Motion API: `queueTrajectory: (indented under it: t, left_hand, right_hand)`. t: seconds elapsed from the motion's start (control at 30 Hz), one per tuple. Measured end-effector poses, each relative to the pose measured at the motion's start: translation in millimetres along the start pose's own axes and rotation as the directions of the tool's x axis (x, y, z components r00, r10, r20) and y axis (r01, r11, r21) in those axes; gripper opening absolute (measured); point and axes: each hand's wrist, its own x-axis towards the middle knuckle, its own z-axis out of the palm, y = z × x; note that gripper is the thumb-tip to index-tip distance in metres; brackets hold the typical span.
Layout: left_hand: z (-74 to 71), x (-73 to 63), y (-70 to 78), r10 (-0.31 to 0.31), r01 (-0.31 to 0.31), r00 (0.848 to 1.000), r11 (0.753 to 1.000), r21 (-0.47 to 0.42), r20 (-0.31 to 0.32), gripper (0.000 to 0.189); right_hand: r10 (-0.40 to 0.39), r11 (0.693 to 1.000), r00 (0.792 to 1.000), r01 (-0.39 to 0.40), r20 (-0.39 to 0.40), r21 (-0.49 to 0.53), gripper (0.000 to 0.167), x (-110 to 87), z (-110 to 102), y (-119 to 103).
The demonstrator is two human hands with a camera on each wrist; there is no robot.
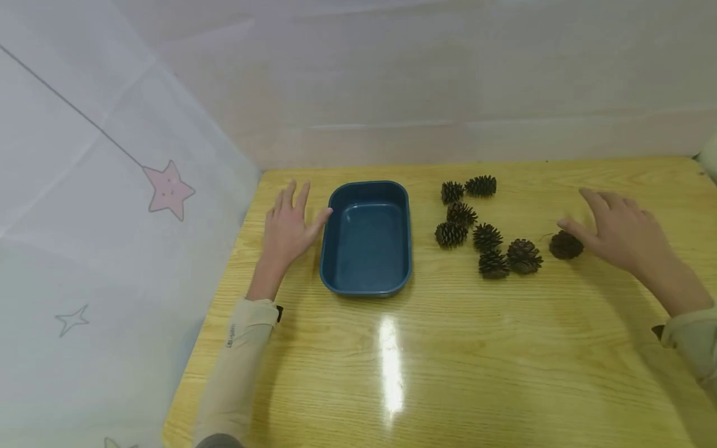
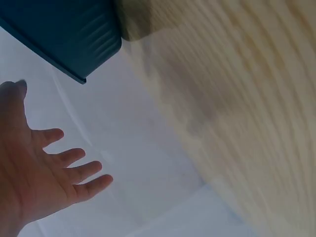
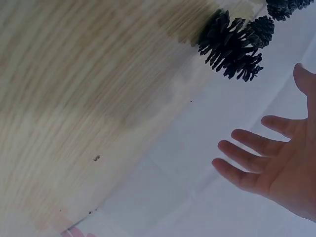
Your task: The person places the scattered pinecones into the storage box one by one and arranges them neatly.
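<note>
A dark blue rectangular tub [image 1: 366, 292] with rounded corners stands upright on the wooden table, with nothing inside it. To its left, my left hand [image 1: 288, 233] hovers with fingers spread, the thumb near the tub's rim; in the left wrist view a gap shows between this hand [image 2: 39, 168] and the tub [image 2: 74, 39]. My right hand [image 1: 630, 233] is held above the table on the right, fingers extended and holding nothing. Nearest to it lies a single brown pine cone [image 1: 566, 245], also seen as a pine cone [image 3: 229, 47] in the right wrist view, apart from the palm.
Several more pine cones [image 1: 487, 238] lie in a loose group between the tub and the lone cone. The wooden table [image 1: 476, 361] ends at a pale cloth [image 1: 392, 81] behind and on the left, where a pink star [image 1: 169, 190] is printed.
</note>
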Motion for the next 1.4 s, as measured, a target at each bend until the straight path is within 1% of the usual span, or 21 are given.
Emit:
queueTrajectory:
  t: [0.1, 0.17, 0.23, 0.27, 0.33, 0.4, 0.5, 0.6, 0.7, 0.8, 0.9, 0.97, 1.1, 1.17, 1.23, 1.33, 1.4]
  left_hand:
    - [4.4, -0.9, 0.4, -0.008, 0.003, 0.999, 0.995, -0.098, -0.054, 0.076]
    - [7.4, -1.6, 0.6, -0.028, 0.016, 0.997, 0.987, -0.157, -0.075, 0.071]
    - [10.5, -2.2, 0.6, -0.047, 0.028, 0.996, 0.972, -0.235, -0.076, 0.067]
    - [11.7, -2.4, 1.0, -0.054, 0.033, 0.996, 0.959, -0.283, -0.069, 0.064]
    - [13.1, -2.5, 2.7, -0.067, 0.042, 0.996, 0.923, -0.382, -0.051, 0.060]
    - [14.3, -2.4, 4.4, -0.072, 0.050, 0.997, 0.879, -0.473, -0.030, 0.055]
    - [14.7, -2.1, 7.9, -0.090, 0.070, 0.996, 0.821, -0.567, -0.008, 0.048]
    - [15.6, -1.5, 11.3, -0.115, 0.091, 0.993, 0.777, -0.623, 0.002, 0.041]
    - [17.1, -0.9, 14.0, -0.150, 0.130, 0.988, 0.724, -0.677, 0.029, 0.038]
    - [18.9, 0.0, 16.2, -0.195, 0.184, 0.978, 0.665, -0.723, 0.069, 0.038]
    - [20.7, 1.2, 17.9, -0.234, 0.227, 0.967, 0.619, -0.752, 0.100, 0.040]
    - [21.2, 1.4, 19.3, -0.258, 0.251, 0.959, 0.603, -0.757, 0.112, 0.039]
    - [22.5, 1.9, 20.7, -0.289, 0.286, 0.948, 0.598, -0.749, 0.131, 0.034]
    - [23.2, 2.3, 20.5, -0.294, 0.297, 0.945, 0.600, -0.743, 0.140, 0.032]
    - [24.1, 2.8, 20.0, -0.297, 0.303, 0.944, 0.595, -0.745, 0.146, 0.030]
    - [25.2, 3.6, 19.8, -0.302, 0.310, 0.941, 0.582, -0.751, 0.154, 0.029]
    - [25.7, 3.6, 19.8, -0.308, 0.320, 0.937, 0.568, -0.758, 0.164, 0.029]
  right_hand:
    - [-0.008, 1.000, 1.000, 0.008, 0.010, 0.031, 0.083, -2.8, 0.2, -0.4]
    - [-0.012, 0.999, 0.999, 0.011, 0.030, 0.050, 0.082, -4.8, 0.5, -0.3]
    - [-0.012, 0.998, 0.999, 0.009, 0.044, 0.065, 0.081, -6.7, 0.9, -0.4]
    - [-0.012, 0.997, 0.999, 0.008, 0.050, 0.072, 0.081, -7.5, 1.4, -0.3]
    - [-0.013, 0.997, 0.998, 0.009, 0.054, 0.082, 0.080, -8.9, 2.4, 0.0]
    - [-0.017, 0.996, 0.999, 0.013, 0.050, 0.092, 0.079, -10.1, 3.4, 0.4]
    - [-0.031, 0.994, 0.999, 0.027, 0.036, 0.101, 0.075, -11.6, 5.7, 0.3]
    - [-0.046, 0.994, 0.999, 0.045, 0.010, 0.097, 0.071, -13.1, 8.6, 0.4]
    - [-0.063, 0.995, 0.998, 0.065, -0.023, 0.079, 0.069, -14.5, 11.7, 0.1]
    - [-0.083, 0.994, 0.996, 0.086, -0.042, 0.071, 0.066, -15.8, 13.8, 0.1]
    - [-0.099, 0.992, 0.994, 0.103, -0.050, 0.076, 0.064, -16.9, 15.0, 0.3]
    - [-0.107, 0.990, 0.993, 0.112, -0.054, 0.084, 0.062, -17.4, 15.5, 0.8]
    - [-0.120, 0.988, 0.991, 0.126, -0.063, 0.090, 0.061, -17.4, 16.9, 1.5]
    - [-0.126, 0.987, 0.990, 0.132, -0.071, 0.093, 0.061, -17.4, 17.6, 1.8]
    - [-0.130, 0.986, 0.988, 0.137, -0.079, 0.094, 0.060, -17.6, 18.0, 1.4]
    - [-0.137, 0.985, 0.987, 0.144, -0.082, 0.090, 0.059, -17.8, 18.8, 1.5]
    - [-0.138, 0.986, 0.987, 0.145, -0.081, 0.088, 0.059, -18.3, 19.0, 0.8]
